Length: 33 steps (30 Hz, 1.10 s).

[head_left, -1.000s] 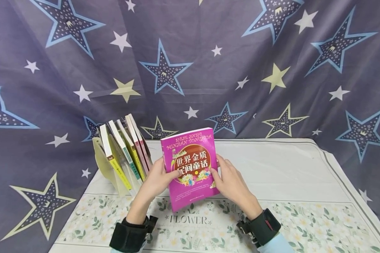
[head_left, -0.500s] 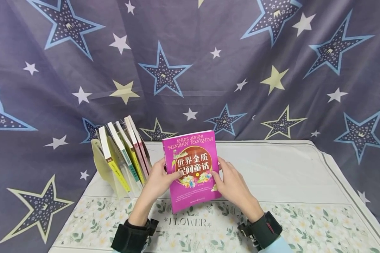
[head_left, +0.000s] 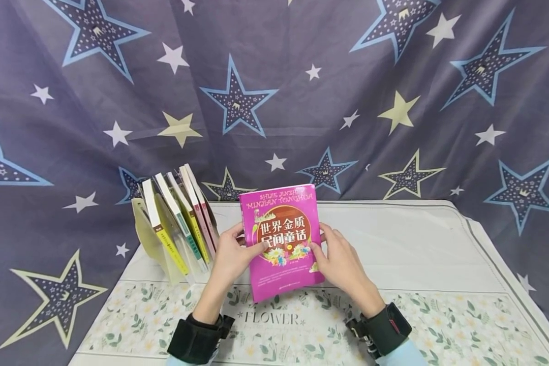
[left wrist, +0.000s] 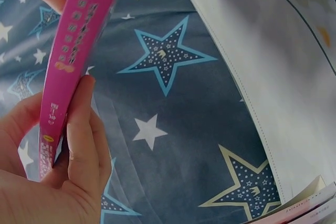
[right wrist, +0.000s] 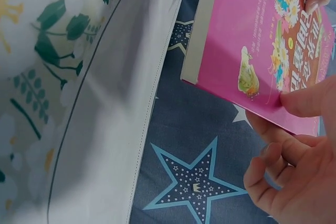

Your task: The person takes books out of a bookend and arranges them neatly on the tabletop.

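A magenta paperback book [head_left: 283, 284] is held up over the table, its front cover facing the head camera and its top leaning slightly away. The left hand [head_left: 235, 254] grips its left edge, thumb on the cover and fingers behind. On the opposite edge the right hand [head_left: 343, 262] pinches it, thumb on the front. The left wrist view shows the book's spine [left wrist: 73, 61] between the left thumb and fingers. In the right wrist view the pale page edges [right wrist: 205, 30] show, and the right fingers curl beneath the back cover.
Several books [head_left: 183, 223] stand leaning in a pale green book rack [head_left: 153, 244] at the table's left. A white cloth with a floral band [head_left: 444, 325] covers the table [head_left: 407, 244]. Behind it hangs a dark star-patterned curtain [head_left: 302, 117].
Both hands have shifted slightly to the right with the book between them. The grip looks the same, and the racked books stay where they were.
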Tool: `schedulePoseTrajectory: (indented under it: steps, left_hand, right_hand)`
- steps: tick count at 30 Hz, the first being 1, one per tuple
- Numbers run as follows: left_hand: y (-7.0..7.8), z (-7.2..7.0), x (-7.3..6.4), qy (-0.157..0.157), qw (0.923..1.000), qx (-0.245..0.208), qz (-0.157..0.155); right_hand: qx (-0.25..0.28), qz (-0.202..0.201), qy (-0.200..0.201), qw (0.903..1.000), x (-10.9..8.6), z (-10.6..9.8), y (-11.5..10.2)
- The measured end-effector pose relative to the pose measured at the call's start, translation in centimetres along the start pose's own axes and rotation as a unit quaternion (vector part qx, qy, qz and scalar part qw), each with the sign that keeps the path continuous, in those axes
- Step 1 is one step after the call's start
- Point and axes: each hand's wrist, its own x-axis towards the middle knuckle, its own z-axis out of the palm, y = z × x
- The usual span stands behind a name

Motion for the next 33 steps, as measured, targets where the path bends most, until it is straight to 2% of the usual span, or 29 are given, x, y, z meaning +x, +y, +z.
schedulePoseTrajectory:
  steps: [8,16,22,27,33]
  left_hand:
    - [-0.2,0.4,0.3,0.014,0.9997,-0.018,0.0]
    - [-0.5,0.8,0.3,0.047,0.9987,-0.021,0.006]
    - [-0.7,0.8,0.1,0.03,0.9991,-0.025,0.019]
    - [-0.9,0.9,0.1,0.017,0.9992,0.005,0.036]
    - [-1.1,1.1,0.1,0.018,0.9974,0.057,0.04]
  right_hand:
    - [-0.009,0.004,0.002,1.0,0.0,-0.3,0.3]
    - [-0.012,0.007,-0.003,0.9999,0.0,-0.7,0.5]
    - [-0.014,0.016,-0.008,0.9997,0.1,-0.9,0.6]
    - [-0.014,0.019,-0.006,0.9997,0.1,-1.0,0.6]
    - [-0.021,0.018,-0.007,0.9996,0.1,-1.1,0.5]
